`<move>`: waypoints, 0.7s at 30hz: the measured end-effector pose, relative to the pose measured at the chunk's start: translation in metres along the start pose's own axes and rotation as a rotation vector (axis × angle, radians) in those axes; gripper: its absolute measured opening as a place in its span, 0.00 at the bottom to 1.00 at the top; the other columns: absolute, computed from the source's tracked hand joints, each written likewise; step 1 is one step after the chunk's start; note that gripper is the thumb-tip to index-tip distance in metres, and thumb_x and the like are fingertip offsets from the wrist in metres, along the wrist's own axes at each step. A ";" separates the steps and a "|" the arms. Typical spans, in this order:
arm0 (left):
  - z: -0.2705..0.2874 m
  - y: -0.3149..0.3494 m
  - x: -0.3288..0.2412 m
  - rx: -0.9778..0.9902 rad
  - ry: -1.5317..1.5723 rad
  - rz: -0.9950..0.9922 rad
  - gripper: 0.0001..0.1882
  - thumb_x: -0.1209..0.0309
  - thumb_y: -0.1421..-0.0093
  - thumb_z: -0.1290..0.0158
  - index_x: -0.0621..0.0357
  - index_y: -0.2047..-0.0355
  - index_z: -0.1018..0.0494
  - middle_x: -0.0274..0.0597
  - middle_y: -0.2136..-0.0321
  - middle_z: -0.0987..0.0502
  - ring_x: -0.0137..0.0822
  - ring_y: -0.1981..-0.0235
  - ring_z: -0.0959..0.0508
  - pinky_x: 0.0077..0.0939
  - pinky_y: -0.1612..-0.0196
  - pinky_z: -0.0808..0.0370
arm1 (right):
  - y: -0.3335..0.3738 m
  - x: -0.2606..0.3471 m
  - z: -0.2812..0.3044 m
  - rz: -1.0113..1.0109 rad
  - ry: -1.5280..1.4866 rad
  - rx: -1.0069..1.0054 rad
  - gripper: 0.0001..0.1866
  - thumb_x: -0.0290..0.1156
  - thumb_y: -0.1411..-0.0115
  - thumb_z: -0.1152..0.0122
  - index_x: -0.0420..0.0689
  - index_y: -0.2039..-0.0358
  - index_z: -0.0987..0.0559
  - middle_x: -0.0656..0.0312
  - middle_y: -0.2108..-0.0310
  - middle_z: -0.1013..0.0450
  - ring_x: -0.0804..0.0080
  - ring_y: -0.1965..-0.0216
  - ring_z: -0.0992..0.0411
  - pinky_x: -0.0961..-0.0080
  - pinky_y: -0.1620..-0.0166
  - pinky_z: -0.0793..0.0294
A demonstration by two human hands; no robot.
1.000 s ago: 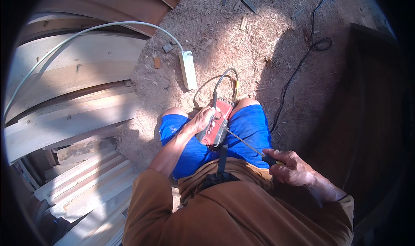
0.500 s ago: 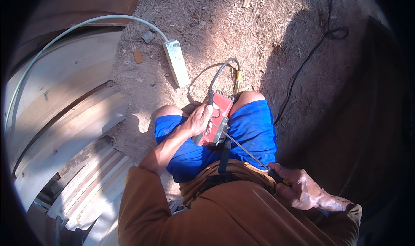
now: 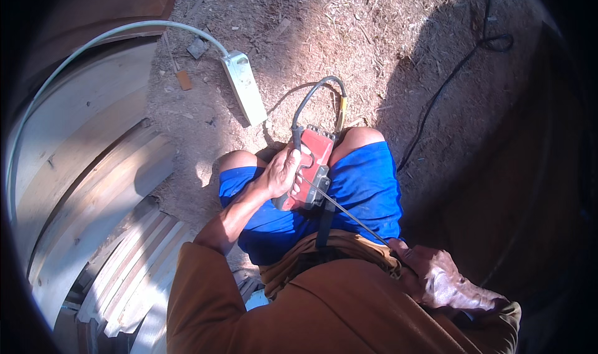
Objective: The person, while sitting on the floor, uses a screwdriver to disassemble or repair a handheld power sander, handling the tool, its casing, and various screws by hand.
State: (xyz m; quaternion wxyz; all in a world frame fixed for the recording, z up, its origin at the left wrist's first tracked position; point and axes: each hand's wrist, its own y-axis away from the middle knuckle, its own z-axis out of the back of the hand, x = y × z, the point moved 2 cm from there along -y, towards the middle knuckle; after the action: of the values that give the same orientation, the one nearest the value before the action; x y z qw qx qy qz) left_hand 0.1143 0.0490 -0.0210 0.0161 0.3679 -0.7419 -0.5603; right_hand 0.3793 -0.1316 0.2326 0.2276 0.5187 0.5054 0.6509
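A red and black corded power tool (image 3: 319, 146), perhaps an electric planer, rests between my thighs over the blue shorts (image 3: 367, 189). My left hand (image 3: 281, 174) is closed round its left side near the black cable (image 3: 296, 117). My right hand (image 3: 436, 276) grips a screwdriver (image 3: 352, 217) by its handle, which the fingers now hide. The long thin shaft runs up and left from that hand to the tool. Its tip lies near my left fingers; whether it sits in a screw is too small to tell.
A white power strip (image 3: 246, 91) on a pale cable lies on the chip-covered ground (image 3: 324, 30) ahead. Stacked boards (image 3: 93, 117) stand along the left. A black cable (image 3: 439, 86) winds over the ground at right, beside a dark shaded surface.
My right hand has turned over the screwdriver handle, so the handle no longer shows. The tool and left hand stay together. The whole view has shifted slightly.
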 end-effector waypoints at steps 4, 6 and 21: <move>0.003 0.000 0.002 0.003 0.060 -0.016 0.31 0.42 0.26 0.67 0.56 0.44 0.35 0.40 0.75 0.30 0.29 0.82 0.25 0.26 0.81 0.24 | -0.003 0.005 0.003 -0.043 0.087 0.009 0.31 0.32 0.42 0.39 0.46 0.36 0.28 0.49 0.69 0.23 0.49 0.69 0.21 0.55 0.68 0.20; 0.003 -0.004 0.001 0.013 0.069 -0.030 0.31 0.42 0.26 0.67 0.57 0.44 0.35 0.40 0.75 0.30 0.29 0.82 0.25 0.25 0.80 0.24 | -0.002 0.010 0.004 -0.065 0.120 0.007 0.31 0.33 0.43 0.39 0.47 0.36 0.27 0.50 0.69 0.24 0.50 0.70 0.21 0.55 0.69 0.20; 0.005 -0.001 0.021 -0.028 0.035 -0.030 0.34 0.36 0.29 0.65 0.52 0.43 0.33 0.37 0.76 0.29 0.29 0.83 0.26 0.27 0.79 0.23 | -0.003 0.007 0.041 0.130 -0.618 -0.324 0.31 0.33 0.39 0.41 0.31 0.38 0.29 0.45 0.56 0.21 0.60 0.63 0.19 0.66 0.59 0.19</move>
State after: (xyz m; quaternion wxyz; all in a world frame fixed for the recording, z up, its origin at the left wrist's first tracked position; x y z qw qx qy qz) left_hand 0.0975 0.0411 -0.0312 0.0259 0.3884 -0.7280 -0.5643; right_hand 0.4133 -0.1072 0.2311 0.4070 0.6794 0.2687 0.5483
